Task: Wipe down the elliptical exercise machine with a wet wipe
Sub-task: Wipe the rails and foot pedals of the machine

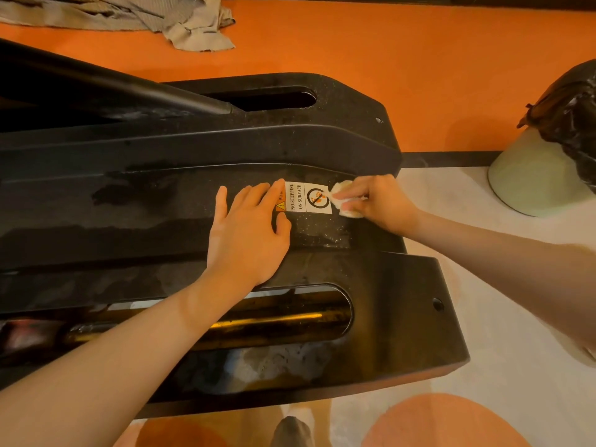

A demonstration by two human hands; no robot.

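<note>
Wiping: right hand (377, 201) pinching a crumpled white wet wipe (343, 198) against the black elliptical machine (161, 195), at the right edge of a white warning sticker (304, 198).
Bracing: left hand (248, 233) flat, fingers straight and spread, fingertips touching the sticker's left end.
Spacing: hands close together, the sticker between them.
Edges: machine's rounded end just right of the wipe; long slots above and below the hands.
Room: pale floor (483, 285) beyond that end; green bin (532, 175) with black bag well apart, far right; rumpled cloth (193, 24) on orange floor, top left.
</note>
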